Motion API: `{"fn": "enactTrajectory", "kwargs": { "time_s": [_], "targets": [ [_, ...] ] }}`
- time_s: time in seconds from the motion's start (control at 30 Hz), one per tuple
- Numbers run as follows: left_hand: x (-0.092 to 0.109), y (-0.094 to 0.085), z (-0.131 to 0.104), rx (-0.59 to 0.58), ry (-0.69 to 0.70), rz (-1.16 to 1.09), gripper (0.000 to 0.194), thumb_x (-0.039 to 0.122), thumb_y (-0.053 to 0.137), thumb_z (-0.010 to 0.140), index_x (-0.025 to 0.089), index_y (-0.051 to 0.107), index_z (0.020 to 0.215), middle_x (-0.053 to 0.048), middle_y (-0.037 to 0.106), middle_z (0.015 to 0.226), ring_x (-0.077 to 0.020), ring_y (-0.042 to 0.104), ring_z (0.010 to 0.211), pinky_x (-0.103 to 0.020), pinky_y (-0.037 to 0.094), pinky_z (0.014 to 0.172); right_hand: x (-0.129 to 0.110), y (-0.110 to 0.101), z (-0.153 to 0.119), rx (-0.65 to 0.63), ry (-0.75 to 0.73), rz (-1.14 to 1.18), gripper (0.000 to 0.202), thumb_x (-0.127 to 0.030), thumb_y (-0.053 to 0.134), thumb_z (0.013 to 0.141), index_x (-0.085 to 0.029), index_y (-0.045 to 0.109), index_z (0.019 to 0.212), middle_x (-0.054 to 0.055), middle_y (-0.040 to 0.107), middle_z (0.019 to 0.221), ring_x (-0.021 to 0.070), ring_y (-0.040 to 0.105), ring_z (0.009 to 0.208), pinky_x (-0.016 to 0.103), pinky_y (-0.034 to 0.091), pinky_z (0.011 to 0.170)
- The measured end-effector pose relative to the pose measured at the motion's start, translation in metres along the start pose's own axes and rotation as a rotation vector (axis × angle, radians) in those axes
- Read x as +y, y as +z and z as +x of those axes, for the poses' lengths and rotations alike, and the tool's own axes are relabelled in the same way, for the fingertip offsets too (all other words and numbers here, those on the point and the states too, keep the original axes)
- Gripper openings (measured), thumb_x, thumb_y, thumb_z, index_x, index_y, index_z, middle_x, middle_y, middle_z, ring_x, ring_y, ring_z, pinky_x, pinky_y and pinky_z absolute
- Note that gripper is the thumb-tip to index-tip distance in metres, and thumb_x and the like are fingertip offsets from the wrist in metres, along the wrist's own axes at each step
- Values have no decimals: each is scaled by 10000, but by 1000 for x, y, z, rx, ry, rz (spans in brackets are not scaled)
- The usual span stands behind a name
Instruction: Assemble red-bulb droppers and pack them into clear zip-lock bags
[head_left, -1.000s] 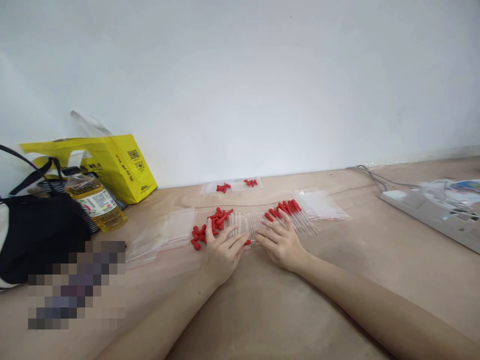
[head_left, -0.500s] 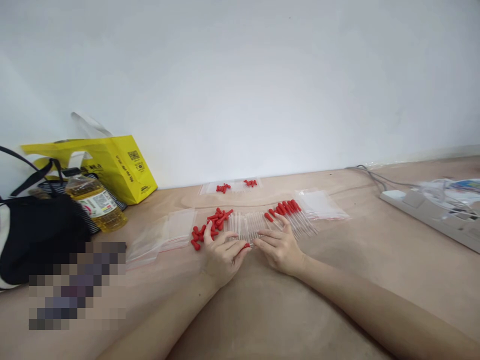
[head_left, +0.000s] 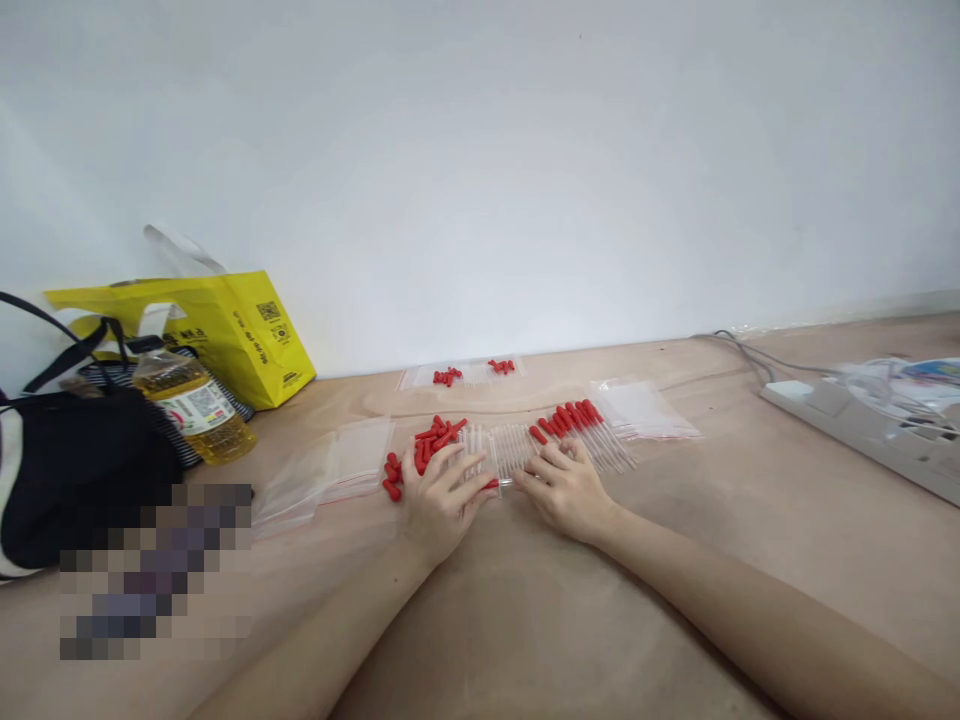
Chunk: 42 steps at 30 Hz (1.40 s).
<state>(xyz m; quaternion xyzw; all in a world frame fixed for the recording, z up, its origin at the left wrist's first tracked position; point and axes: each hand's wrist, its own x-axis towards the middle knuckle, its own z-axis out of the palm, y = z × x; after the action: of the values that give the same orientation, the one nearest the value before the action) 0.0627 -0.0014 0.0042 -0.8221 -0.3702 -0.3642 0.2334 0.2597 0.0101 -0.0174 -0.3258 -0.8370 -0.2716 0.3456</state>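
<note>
My left hand (head_left: 439, 508) is closed with its fingertips on a red rubber dropper bulb (head_left: 491, 484), most of which the fingers hide. Facing it, my right hand (head_left: 568, 497) pinches a clear dropper tube (head_left: 507, 482) that lies level and meets the bulb's end. Just beyond both hands is a row of bare clear tubes (head_left: 511, 447). Loose red bulbs (head_left: 440, 433) lie in a heap past my left fingers. Beyond my right hand, several tubes topped with red bulbs (head_left: 576, 414) lie side by side.
Clear zip bags (head_left: 358, 455) lie at the left, more zip bags (head_left: 643, 408) at the right. Near the wall is a bag (head_left: 480, 372) with red bulbs. A yellow bag (head_left: 247, 340), an oil bottle (head_left: 196, 405) and a black bag (head_left: 82, 470) stand left; a power strip (head_left: 855, 425) lies right.
My left fingers have lowered and spread a little over the tubes and bulbs. My right fingers have curled down closer to the table. The bulb and tube stay between the hands.
</note>
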Motion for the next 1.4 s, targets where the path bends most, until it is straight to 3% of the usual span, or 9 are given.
{"fn": "enactTrajectory", "kwargs": {
  "time_s": [0.07,0.17,0.3,0.43,0.57,0.73,1.07,1.23,1.4],
  "targets": [
    [-6,2,-2,-5,-56,51,219,347,582,750,276,612,956,-43,648,1020,-261,550,961,-552,164,950,7,3,-2,-16,62,20,150,-166,473,797,-178,613,745,23,593,650,146,490,678,293,298,656],
    [-18,7,-6,-30,-126,125,353,351,571,738,239,554,1072,-97,612,1072,-290,520,994,-568,149,942,23,9,-5,-39,318,47,137,-214,489,783,-178,614,740,34,613,649,152,507,652,278,293,622],
    [-28,11,-9,-77,-234,157,257,316,549,732,243,583,976,-88,605,1048,-292,504,994,-591,135,933,38,12,-7,-173,628,-27,99,-247,528,734,-200,615,733,15,618,597,170,540,638,302,284,666],
    [-29,10,-9,-136,-388,198,190,264,522,736,233,582,914,-68,594,1044,-271,494,990,-590,149,929,40,11,-3,-352,752,-61,137,-288,506,740,-206,614,758,18,630,634,183,563,702,315,267,698],
    [-32,10,-8,-191,-488,231,160,256,512,730,223,575,874,-59,590,1033,-263,487,984,-584,164,927,38,9,1,-449,791,-54,197,-341,473,769,-202,613,772,27,641,671,189,569,739,328,256,735],
    [-36,9,-9,-216,-545,228,135,257,534,695,229,586,816,-56,585,1012,-266,481,974,-593,175,916,39,14,1,-454,782,-69,234,-358,460,771,-185,615,793,44,640,645,193,572,695,338,258,744],
    [-41,9,-12,-251,-413,282,91,246,528,685,226,609,719,-58,588,992,-278,480,962,-638,123,901,35,18,7,-337,797,-90,269,-365,423,781,-180,604,704,40,646,646,186,565,705,329,259,756],
    [-41,4,-8,-292,-318,372,123,221,499,706,204,620,719,-80,600,975,-288,484,964,-649,102,900,35,17,8,-377,772,-162,260,-362,436,770,-153,587,741,53,629,607,190,557,668,334,241,735],
    [-39,2,-4,-337,-252,432,146,212,486,731,200,631,720,-99,602,983,-300,478,983,-658,80,903,31,15,10,-367,702,-78,233,-366,470,762,-169,586,719,51,642,733,185,547,753,323,213,718]
  ]
}}
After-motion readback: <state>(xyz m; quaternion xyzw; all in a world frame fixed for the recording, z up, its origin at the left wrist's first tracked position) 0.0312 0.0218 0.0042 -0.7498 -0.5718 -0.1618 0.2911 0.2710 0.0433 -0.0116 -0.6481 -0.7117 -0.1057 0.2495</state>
